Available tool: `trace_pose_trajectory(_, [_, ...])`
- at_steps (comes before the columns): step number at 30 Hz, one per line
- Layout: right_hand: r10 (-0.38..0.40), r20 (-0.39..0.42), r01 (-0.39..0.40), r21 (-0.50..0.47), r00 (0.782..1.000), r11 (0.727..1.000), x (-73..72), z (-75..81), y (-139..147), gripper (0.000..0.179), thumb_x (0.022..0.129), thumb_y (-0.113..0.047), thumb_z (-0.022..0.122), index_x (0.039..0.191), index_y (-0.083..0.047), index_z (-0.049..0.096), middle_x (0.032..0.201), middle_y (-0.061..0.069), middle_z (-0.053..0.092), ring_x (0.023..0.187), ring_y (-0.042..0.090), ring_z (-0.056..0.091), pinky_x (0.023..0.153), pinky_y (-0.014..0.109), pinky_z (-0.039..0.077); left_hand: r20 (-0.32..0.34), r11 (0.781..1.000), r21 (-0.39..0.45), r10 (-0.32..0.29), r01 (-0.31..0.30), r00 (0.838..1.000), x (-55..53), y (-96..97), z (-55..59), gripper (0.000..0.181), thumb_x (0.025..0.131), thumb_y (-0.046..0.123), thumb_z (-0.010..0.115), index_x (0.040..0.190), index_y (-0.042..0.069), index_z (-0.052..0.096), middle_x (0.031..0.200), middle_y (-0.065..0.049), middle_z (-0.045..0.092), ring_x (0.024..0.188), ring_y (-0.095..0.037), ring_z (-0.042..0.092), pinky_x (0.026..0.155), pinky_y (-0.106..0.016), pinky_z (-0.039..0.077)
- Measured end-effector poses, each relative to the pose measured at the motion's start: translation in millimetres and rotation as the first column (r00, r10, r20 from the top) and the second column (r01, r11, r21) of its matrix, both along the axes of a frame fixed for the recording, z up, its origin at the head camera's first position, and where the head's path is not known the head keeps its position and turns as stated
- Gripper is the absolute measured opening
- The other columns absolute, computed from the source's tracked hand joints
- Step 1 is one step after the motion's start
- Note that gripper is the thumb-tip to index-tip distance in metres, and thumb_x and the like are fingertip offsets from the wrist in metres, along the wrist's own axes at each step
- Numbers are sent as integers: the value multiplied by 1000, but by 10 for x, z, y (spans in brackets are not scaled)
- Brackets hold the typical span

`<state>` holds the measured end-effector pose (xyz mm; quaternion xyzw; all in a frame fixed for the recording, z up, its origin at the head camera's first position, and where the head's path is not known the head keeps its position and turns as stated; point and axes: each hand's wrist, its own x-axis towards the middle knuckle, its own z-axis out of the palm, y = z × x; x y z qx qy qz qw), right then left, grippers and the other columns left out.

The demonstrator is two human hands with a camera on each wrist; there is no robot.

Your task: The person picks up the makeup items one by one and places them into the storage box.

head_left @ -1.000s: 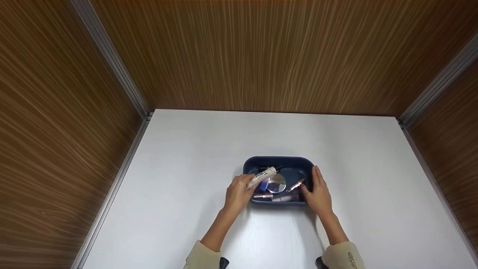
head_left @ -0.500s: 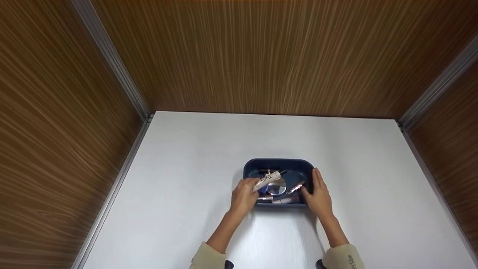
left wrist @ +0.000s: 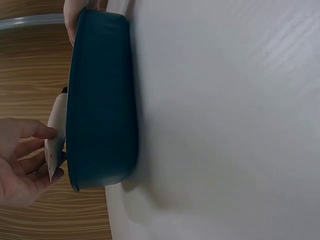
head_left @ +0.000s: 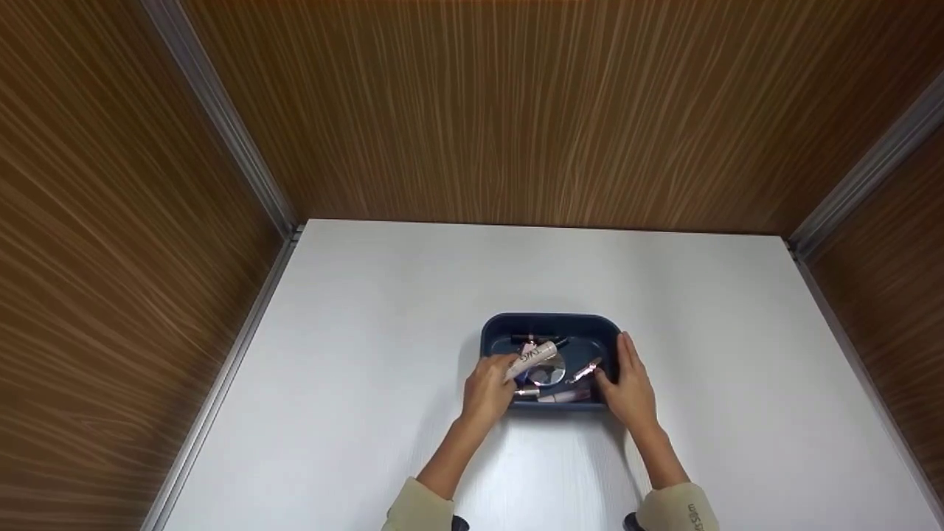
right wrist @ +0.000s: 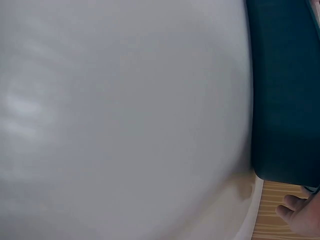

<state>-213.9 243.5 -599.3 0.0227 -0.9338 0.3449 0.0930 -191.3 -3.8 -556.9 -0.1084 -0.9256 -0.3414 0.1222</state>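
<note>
A dark blue plastic bin (head_left: 549,317) with rounded corners stands on the white table. My left hand (head_left: 487,389) pinches a white squeeze tube (head_left: 532,359) with dark lettering, tilted over the bin's left part. In the left wrist view, thumb and fingers hold the tube (left wrist: 56,117) beside the bin's rim. My right hand (head_left: 628,391) grips the bin's right wall, thumb inside and fingers along the outside. Inside lie a round mirror-like disc (head_left: 547,372), a shiny pink slim piece (head_left: 586,370), a pale pink tube (head_left: 565,396) and a black stick (head_left: 525,338). The left hand partly hides the contents.
The white tabletop (head_left: 383,295) extends around the bin on every side. Wood-grain panels (head_left: 472,110) rise at the back, left and right, with grey metal strips (head_left: 221,118) at the corners.
My left hand has moved a little to the right with the squeeze tube, further over the bin. The right hand stays at the bin's right wall.
</note>
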Motion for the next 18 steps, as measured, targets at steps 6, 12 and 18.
trace_pose_trajectory(6, [2, -13, -3, -12, 1000, 1000, -1, 0, -4, 74, 83, -16, 63, 143, 5, 23, 147, 19, 21, 131, 38, 22, 101, 50, 22, -23, 1000, 17, -8, 9, 1000, -6, -10, -47, 33, 71, -4, 67, 103, 2, 67, 103, -6, 63, 99, -22, 55, 81, -30, 45])
trace_pose_trajectory(12, [6, -32, -6, -11, 999, 1000, -13, -13, 6, 74, 82, -14, 64, 142, 5, 24, 147, 19, 22, 130, 39, 23, 101, 50, 23, -43, 1000, 25, 3, -2, 999, -25, -30, -44, 31, 70, -2, 67, 101, 4, 68, 102, -4, 62, 100, -22, 55, 83, -30, 45])
trace_pose_trajectory(18, [10, -28, -10, -1, 1000, 1000, -32, -8, 15, 74, 83, -15, 63, 142, 5, 23, 147, 19, 21, 130, 39, 23, 100, 51, 24, -90, 999, 45, 26, -22, 996, -46, -50, -92, 28, 73, 0, 68, 100, 4, 68, 102, -4, 63, 100, -22, 54, 84, -30, 44])
